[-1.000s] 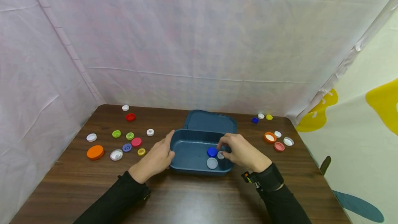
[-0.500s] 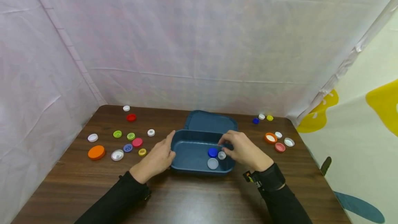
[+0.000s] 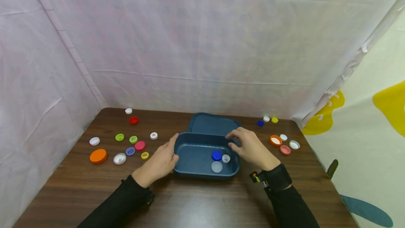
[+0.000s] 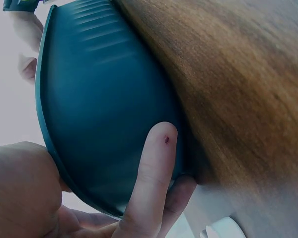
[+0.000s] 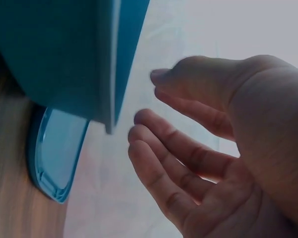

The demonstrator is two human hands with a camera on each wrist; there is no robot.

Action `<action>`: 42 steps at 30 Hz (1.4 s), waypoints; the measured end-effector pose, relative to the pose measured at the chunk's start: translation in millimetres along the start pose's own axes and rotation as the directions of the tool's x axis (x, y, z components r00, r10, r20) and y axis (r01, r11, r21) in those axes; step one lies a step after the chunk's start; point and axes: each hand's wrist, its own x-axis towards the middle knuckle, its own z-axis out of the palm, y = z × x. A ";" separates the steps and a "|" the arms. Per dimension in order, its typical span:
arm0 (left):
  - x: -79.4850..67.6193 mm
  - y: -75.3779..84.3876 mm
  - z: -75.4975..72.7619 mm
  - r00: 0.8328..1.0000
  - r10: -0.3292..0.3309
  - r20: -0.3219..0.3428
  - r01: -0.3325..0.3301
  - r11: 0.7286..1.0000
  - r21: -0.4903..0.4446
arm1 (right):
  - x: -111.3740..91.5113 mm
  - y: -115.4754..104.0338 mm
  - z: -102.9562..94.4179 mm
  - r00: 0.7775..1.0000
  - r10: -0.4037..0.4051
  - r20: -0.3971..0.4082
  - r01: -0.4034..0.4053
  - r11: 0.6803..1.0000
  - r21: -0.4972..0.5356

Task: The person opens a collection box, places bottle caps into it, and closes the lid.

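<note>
A dark teal plastic box (image 3: 193, 157) holds a blue bottle cap (image 3: 216, 155), a small white cap (image 3: 226, 158) and a translucent greyish cap (image 3: 216, 167) in its right half. My left hand (image 3: 159, 163) grips the box's left end; in the left wrist view, fingers (image 4: 151, 183) lie against its outer wall. Over the box's right end hovers my right hand (image 3: 251, 147), its fingers loosely bent with nothing between them. The right wrist view shows that hand's fingertips (image 5: 144, 119) apart from the box rim.
The teal lid (image 3: 215, 124) lies behind the box on the wooden table (image 3: 196, 203). Several loose caps lie to the left, including an orange cap (image 3: 98, 156) and a pink cap (image 3: 140, 146). More lie right, around an orange-rimmed cap (image 3: 276, 140). White fabric (image 3: 202, 45) hangs behind.
My right hand has risen from beside the small white cap and shifted right toward the box's right rim. That cap stays in the box. My left hand has kept its hold.
</note>
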 end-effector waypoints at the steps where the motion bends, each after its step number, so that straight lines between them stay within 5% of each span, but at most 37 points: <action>1: -0.1 -0.3 0.2 1.000 0.001 -0.001 -0.001 1.000 0.000 | 0.4 3.0 0.6 1.000 0.008 -0.015 -0.008 1.000 0.002; 11: 0.2 -0.1 -0.3 1.000 -0.006 -0.004 0.006 1.000 0.012 | 11.5 53.2 -3.1 0.975 0.176 -0.135 -0.172 0.984 0.042; 24: -0.8 0.3 -0.4 1.000 -0.007 -0.011 0.007 1.000 0.026 | 26.0 122.6 -11.9 0.931 0.359 -0.070 -0.362 0.931 -0.044; 35: -1.2 1.1 -0.1 1.000 0.001 -0.007 -0.001 1.000 0.014 | 35.0 159.8 -8.8 0.886 0.463 -0.013 -0.462 0.882 -0.093; 42: -2.3 0.6 0.1 1.000 0.012 -0.018 -0.012 1.000 0.015 | 48.3 236.6 19.9 0.882 0.472 -0.009 -0.466 0.868 -0.173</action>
